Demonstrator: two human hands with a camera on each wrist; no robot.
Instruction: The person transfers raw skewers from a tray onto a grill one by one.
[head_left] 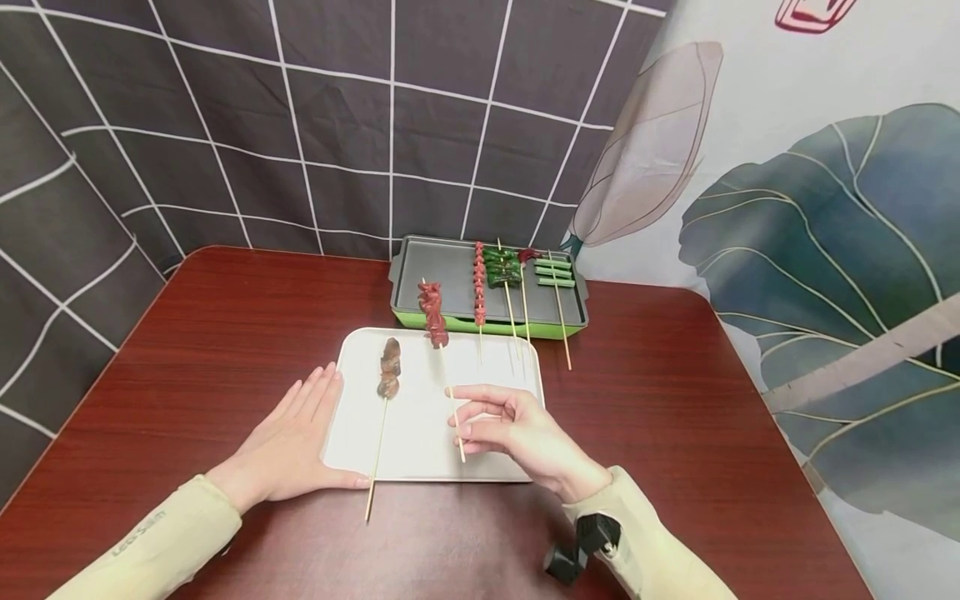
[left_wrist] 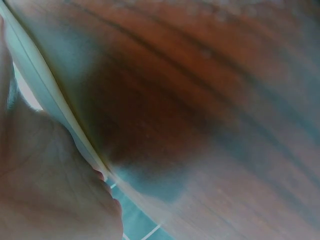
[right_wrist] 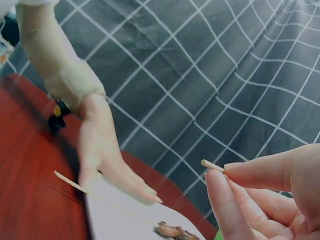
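Note:
My right hand (head_left: 525, 433) pinches the bare stick of a red meat skewer (head_left: 432, 315) between thumb and fingers, above the white tray (head_left: 420, 454). The meat end points away, overlapping the grill's near edge in the head view. In the right wrist view the stick's blunt end (right_wrist: 212, 165) pokes out past the fingertips. My left hand (head_left: 292, 450) lies with straight fingers along the tray's left edge, its thumb at the near corner. A brown meat skewer (head_left: 389, 368) rests on the tray, its stick jutting over the near edge beside that thumb.
Behind the tray stands a green grill with a grey top plate (head_left: 442, 262). On it lie a red-beaded skewer (head_left: 480, 287), a green pepper skewer (head_left: 502, 267), a dark red one partly hidden, and a green-stick skewer (head_left: 555, 271). Grid-patterned cloth (head_left: 337, 125) hangs behind the table.

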